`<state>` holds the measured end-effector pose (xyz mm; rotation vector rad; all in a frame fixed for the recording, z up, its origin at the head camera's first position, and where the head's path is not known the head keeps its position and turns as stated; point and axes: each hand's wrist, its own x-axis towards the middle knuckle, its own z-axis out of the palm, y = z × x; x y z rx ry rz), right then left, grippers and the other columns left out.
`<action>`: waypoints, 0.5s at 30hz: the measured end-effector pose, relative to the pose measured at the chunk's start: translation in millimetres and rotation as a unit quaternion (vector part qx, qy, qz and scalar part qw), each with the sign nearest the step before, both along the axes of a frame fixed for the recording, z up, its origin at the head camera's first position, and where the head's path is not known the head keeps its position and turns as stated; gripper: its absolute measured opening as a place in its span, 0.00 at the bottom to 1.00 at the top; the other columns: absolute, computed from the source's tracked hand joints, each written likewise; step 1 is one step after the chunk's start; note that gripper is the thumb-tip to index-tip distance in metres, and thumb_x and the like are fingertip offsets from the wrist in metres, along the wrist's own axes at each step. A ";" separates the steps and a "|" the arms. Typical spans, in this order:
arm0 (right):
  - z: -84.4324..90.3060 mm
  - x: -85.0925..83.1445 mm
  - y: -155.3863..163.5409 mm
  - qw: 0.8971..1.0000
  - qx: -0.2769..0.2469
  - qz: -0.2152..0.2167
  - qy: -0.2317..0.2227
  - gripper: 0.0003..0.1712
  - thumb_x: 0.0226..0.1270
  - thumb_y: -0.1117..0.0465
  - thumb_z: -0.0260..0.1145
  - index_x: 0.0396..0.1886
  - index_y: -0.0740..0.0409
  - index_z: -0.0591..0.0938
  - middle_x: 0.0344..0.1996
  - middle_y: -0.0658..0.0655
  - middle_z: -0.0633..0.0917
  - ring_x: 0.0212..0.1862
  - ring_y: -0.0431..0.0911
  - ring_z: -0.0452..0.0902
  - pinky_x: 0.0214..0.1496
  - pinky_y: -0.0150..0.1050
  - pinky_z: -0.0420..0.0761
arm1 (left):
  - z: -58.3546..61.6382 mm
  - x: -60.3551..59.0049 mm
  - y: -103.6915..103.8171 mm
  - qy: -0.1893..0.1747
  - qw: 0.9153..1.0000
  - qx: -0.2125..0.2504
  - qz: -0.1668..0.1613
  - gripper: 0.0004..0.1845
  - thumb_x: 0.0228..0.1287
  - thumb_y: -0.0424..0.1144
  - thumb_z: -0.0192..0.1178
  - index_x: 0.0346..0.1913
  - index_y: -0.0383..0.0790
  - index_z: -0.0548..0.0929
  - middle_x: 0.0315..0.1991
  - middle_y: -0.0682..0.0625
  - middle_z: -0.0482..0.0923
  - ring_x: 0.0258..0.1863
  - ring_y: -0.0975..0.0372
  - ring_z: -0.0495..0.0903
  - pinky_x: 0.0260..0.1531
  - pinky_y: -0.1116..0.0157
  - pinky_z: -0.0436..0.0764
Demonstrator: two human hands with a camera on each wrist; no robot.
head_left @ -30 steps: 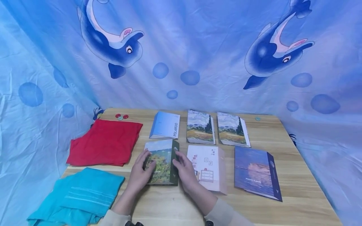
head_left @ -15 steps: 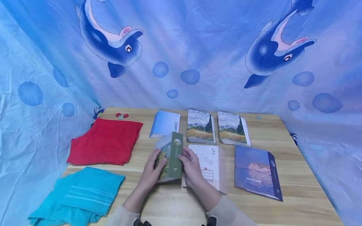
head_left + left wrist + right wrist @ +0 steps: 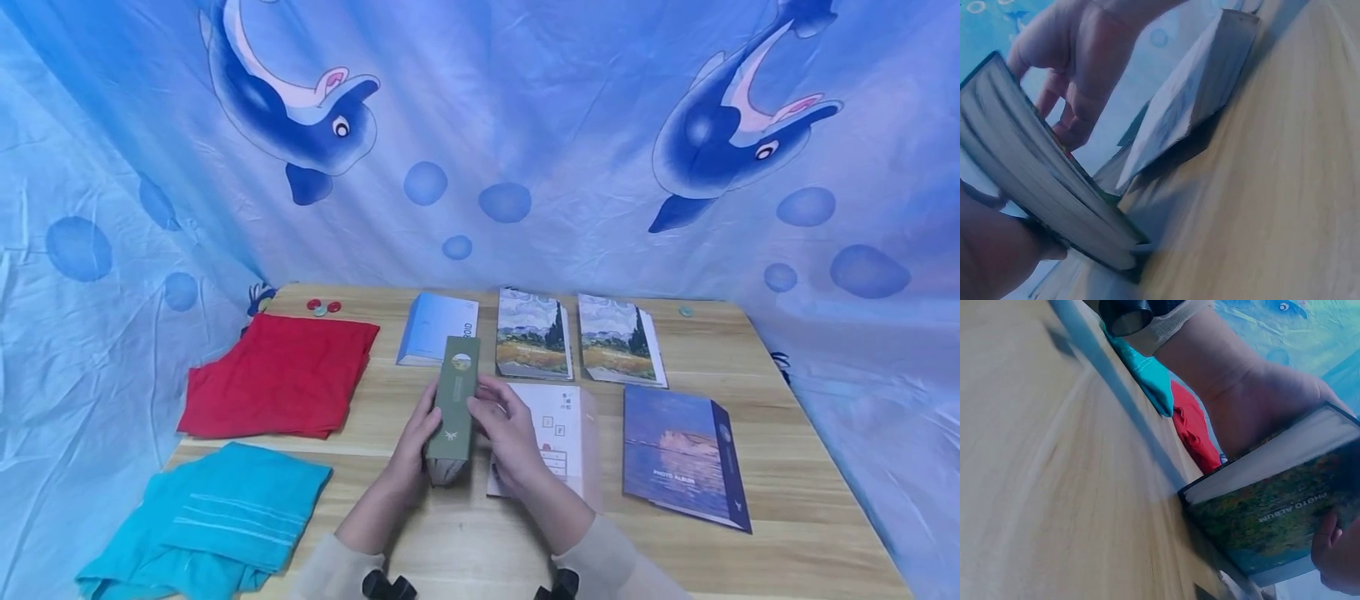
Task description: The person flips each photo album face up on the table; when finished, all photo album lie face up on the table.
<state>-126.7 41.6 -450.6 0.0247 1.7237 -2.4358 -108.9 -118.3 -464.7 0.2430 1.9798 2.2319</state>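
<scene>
A photo album with a green spine point(image 3: 456, 400) stands on edge between my two hands, spine up. My left hand point(image 3: 408, 442) grips its left cover, thumb near the spine. From the other side my right hand point(image 3: 510, 429) holds the right cover, fingers toward the far end. In the left wrist view the pages point(image 3: 1041, 169) show between the covers. The right wrist view shows the album's painted cover point(image 3: 1272, 519) with its lower edge at the table. Just right of it lies a white album with a drawn room point(image 3: 551, 433), partly behind my right hand.
Behind are a blue Polaroid album point(image 3: 438, 329) and two landscape-painted albums point(image 3: 532, 333), point(image 3: 618, 337). A purple-blue photo album point(image 3: 678, 454) lies at right. On the left are folded red cloth point(image 3: 277, 375) and turquoise cloth point(image 3: 210, 517). Small red and teal discs point(image 3: 322, 308) sit at the back left.
The green-spined album was lying flat with its cover up. Both hands have tipped it up onto its edge, so the spine now faces upward. The other albums and cloths stay put.
</scene>
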 end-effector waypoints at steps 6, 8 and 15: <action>-5.3 -1.2 -3.6 0.999 0.007 0.031 0.008 0.29 0.69 0.64 0.69 0.68 0.61 0.74 0.60 0.61 0.78 0.56 0.47 0.79 0.60 0.42 0.81 | 6.7 -1.1 -10.7 -0.055 0.998 0.025 0.026 0.39 0.75 0.43 0.51 0.83 0.51 0.48 0.82 0.45 0.41 0.76 0.49 0.47 0.70 0.52 0.55; -7.7 -0.9 -5.8 0.999 0.023 0.043 0.008 0.29 0.69 0.63 0.69 0.69 0.60 0.74 0.61 0.62 0.78 0.59 0.51 0.79 0.62 0.46 0.80 | 9.1 -0.7 -17.3 -0.070 0.997 0.026 0.032 0.38 0.75 0.43 0.53 0.82 0.55 0.49 0.82 0.48 0.42 0.77 0.50 0.45 0.71 0.47 0.53; -22.9 4.5 -17.4 0.995 0.073 0.046 -0.041 0.47 0.66 0.59 0.72 0.79 0.62 0.59 0.75 0.69 0.63 0.76 0.63 0.56 0.74 0.61 0.61 | 14.8 0.9 -43.8 -0.079 0.996 0.021 0.046 0.36 0.76 0.41 0.52 0.82 0.58 0.52 0.81 0.49 0.45 0.77 0.49 0.46 0.70 0.52 0.61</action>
